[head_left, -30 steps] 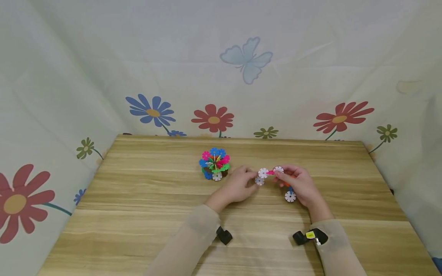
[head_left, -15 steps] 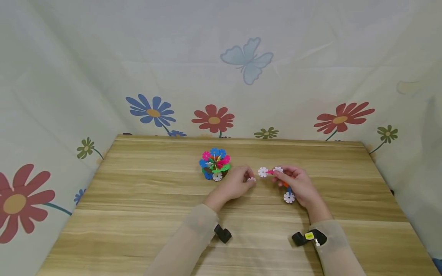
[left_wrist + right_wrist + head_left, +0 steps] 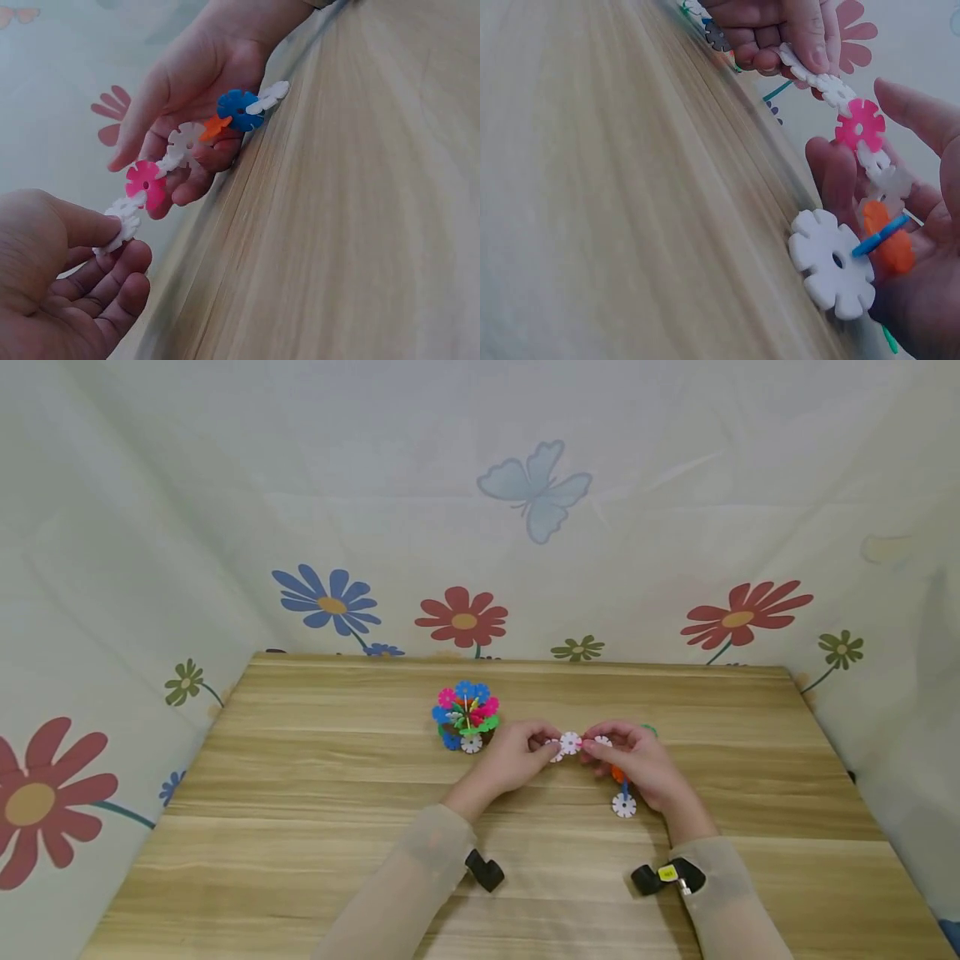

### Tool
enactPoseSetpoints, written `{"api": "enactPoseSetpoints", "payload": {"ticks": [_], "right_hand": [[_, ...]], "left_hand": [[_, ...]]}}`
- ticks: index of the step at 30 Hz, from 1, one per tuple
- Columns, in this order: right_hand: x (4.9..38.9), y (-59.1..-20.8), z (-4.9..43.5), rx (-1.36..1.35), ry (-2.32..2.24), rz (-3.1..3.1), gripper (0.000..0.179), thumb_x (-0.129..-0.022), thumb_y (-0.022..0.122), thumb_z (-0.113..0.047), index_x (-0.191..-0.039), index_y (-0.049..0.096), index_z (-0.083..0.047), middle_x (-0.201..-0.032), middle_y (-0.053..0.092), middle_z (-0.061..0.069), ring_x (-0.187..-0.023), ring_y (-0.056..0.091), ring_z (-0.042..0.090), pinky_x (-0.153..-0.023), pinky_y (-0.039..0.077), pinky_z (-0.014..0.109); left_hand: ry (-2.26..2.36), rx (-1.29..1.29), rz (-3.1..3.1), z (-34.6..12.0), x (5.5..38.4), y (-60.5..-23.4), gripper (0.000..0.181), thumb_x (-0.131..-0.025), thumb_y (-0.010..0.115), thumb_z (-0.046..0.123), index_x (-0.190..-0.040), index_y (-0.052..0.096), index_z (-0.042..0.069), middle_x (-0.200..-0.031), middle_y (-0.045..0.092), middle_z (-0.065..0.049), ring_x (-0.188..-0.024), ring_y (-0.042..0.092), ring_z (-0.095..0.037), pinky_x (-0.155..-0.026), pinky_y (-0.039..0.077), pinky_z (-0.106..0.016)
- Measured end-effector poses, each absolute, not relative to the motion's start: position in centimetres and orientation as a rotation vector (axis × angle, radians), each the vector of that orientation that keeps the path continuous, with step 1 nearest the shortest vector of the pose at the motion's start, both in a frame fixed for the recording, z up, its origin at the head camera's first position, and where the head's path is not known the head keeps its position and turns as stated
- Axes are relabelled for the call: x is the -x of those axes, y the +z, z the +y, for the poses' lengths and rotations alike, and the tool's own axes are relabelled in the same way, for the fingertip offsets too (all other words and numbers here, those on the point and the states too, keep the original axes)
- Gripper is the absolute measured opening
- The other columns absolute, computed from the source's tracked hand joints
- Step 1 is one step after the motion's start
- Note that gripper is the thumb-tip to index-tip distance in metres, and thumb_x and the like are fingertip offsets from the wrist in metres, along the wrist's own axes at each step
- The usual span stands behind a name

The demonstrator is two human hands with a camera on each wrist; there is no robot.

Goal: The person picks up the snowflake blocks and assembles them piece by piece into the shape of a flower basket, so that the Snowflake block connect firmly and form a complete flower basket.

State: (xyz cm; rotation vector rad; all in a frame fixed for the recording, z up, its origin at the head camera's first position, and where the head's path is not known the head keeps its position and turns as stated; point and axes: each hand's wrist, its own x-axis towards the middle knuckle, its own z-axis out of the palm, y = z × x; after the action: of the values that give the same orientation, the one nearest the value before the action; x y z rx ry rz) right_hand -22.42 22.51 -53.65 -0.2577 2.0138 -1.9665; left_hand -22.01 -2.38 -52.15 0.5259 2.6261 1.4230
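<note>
My left hand pinches a white notched plastic snowflake disc between thumb and fingers. That disc meets another white disc at the end of a linked chain; whether the two are slotted together I cannot tell. Along the chain come a pink disc, white and clear discs, an orange disc, a blue disc and a white end disc. My right hand holds this chain across its curled fingers, its thumb apart from the pieces in both wrist views. A green piece shows behind it.
A multicoloured ball-like cluster of snowflake discs stands on the wooden table, left of my left hand. A flower-printed cloth hangs behind the table. Black wrist cameras sit on both sleeves.
My left hand first drew its white disc leftward off the chain's end, then brought it back against it. The right hand shifted slightly left, and the chain's lower end disc swung down.
</note>
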Motion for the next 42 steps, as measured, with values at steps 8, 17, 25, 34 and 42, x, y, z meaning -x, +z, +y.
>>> {"api": "enactPoseSetpoints", "payload": {"ticks": [8, 17, 25, 34, 42], "right_hand": [[22.3, -52.9, 22.2, 0.194, -1.83, 2.151, 0.036, -0.106, 0.076, -0.025, -0.126, 0.073, 0.004, -0.103, 0.078, 0.02, -0.089, 0.074, 0.021, -0.069, 0.059, 0.029], [22.1, -52.4, 22.2, 0.091, -1.81, 2.194, 0.029, -0.107, 0.073, -0.022, -0.117, 0.074, 0.005, -0.097, 0.079, 0.014, -0.085, 0.072, 0.018, -0.066, 0.057, 0.027], [22.4, -52.5, 22.1, 0.019, -1.821, 2.186, 0.029, -0.107, 0.073, -0.026, -0.116, 0.075, 0.002, -0.096, 0.079, 0.011, -0.085, 0.072, 0.017, -0.066, 0.056, 0.026], [22.2, -52.2, 21.8, 0.013, -1.827, 2.191, 0.032, -0.107, 0.074, -0.025, -0.117, 0.073, 0.005, -0.094, 0.079, 0.01, -0.084, 0.073, 0.016, -0.066, 0.055, 0.025], [21.9, -52.0, 20.8, -0.044, -1.872, 2.198, 0.028, -0.106, 0.075, -0.025, -0.111, 0.073, 0.003, -0.091, 0.078, 0.011, -0.082, 0.073, 0.016, -0.064, 0.055, 0.025]], "left_hand": [[1.424, -0.525, 2.648, -1.8, 21.5, -51.6, 0.014, -0.106, 0.075, 0.02, -0.116, 0.081, 0.013, -0.093, 0.076, 0.006, -0.08, 0.066, -0.007, -0.072, 0.057, -0.024], [1.577, -0.538, 2.531, -2.1, 21.4, -51.8, 0.01, -0.103, 0.078, 0.011, -0.112, 0.078, 0.009, -0.092, 0.077, 0.004, -0.082, 0.071, -0.007, -0.075, 0.06, -0.025], [1.589, -0.568, 2.587, -2.1, 21.3, -51.8, 0.007, -0.1, 0.083, 0.014, -0.097, 0.076, 0.013, -0.092, 0.077, 0.005, -0.083, 0.073, -0.006, -0.077, 0.061, -0.024], [1.507, -0.661, 2.754, -1.9, 21.2, -51.9, 0.015, -0.096, 0.086, 0.014, -0.086, 0.075, 0.015, -0.085, 0.077, 0.005, -0.076, 0.067, -0.003, -0.071, 0.058, -0.022], [1.428, -0.696, 2.843, -1.9, 21.5, -52.5, 0.012, -0.096, 0.085, 0.012, -0.087, 0.078, 0.014, -0.083, 0.076, 0.006, -0.074, 0.065, -0.004, -0.069, 0.057, -0.022]]}}
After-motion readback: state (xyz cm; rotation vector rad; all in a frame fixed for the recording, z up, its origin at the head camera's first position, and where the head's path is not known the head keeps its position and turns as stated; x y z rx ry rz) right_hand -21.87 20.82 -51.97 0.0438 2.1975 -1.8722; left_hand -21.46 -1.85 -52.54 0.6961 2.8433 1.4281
